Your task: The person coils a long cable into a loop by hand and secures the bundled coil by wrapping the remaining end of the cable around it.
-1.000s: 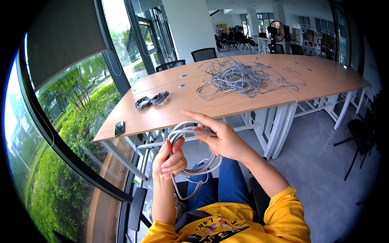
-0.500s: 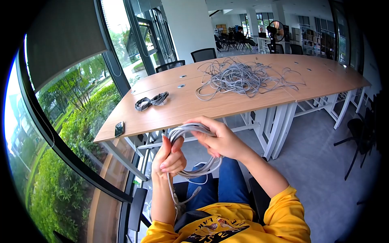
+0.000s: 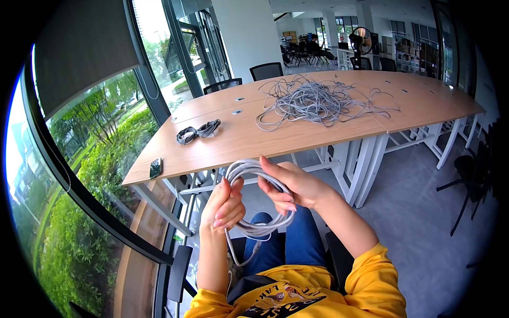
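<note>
A coil of grey cable hangs between my hands, in front of the table's near edge and above my lap. My left hand is closed around the coil's left side. On the right side, my right hand grips the loops between thumb and fingers. A loose cable end with a light connector dangles below the coil over my legs. On the table lies a large tangled heap of grey cable. Left of it rests a tied dark cable bundle.
The wooden table spans the view ahead. A phone lies at its near left corner. Windows stand close on my left. Office chairs and a fan are behind the table, with a seated person far back.
My right hand has moved slightly right and down along the coil, and its fingers now sit on the right side. The coil looks rounder, and the dangling end has shifted a little.
</note>
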`<action>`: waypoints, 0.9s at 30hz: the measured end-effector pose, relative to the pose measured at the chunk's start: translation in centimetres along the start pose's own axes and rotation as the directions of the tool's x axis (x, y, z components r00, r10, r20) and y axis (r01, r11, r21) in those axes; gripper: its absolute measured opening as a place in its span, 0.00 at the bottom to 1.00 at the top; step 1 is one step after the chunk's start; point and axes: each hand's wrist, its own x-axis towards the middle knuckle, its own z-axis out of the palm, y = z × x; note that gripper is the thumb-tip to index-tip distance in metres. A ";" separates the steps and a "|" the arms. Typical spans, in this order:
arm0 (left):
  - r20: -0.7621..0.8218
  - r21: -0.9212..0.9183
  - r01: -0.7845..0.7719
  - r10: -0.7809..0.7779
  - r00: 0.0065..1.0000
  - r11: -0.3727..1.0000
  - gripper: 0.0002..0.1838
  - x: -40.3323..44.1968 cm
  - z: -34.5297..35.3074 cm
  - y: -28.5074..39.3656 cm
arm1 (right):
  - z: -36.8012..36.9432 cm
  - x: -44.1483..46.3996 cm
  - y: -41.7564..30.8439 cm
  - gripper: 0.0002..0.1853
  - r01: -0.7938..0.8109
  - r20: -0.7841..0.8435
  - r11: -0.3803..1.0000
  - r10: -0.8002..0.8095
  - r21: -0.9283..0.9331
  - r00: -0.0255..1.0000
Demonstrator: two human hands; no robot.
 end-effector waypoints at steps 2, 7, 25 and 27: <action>-0.037 -0.012 0.023 -0.024 0.999 1.000 0.17 -0.4 0.5 0.2 | -0.5 -0.2 -0.1 0.29 -0.035 0.055 0.999 0.033 0.032 0.998; -0.124 0.169 0.075 -0.054 0.991 0.983 0.15 -1.3 0.8 0.2 | -1.3 -1.0 -0.7 0.31 -0.061 0.094 0.994 0.069 -0.087 0.993; -0.251 0.336 0.182 -0.099 0.963 0.924 0.27 -1.2 1.8 -0.2 | -1.5 -1.6 -1.1 0.30 0.005 -0.037 0.937 -0.019 -0.350 0.999; -0.263 0.339 0.177 -0.087 0.961 0.924 0.27 -1.2 1.7 -0.1 | -1.6 -1.7 -0.8 0.25 0.076 -0.008 0.969 -0.080 -0.237 0.997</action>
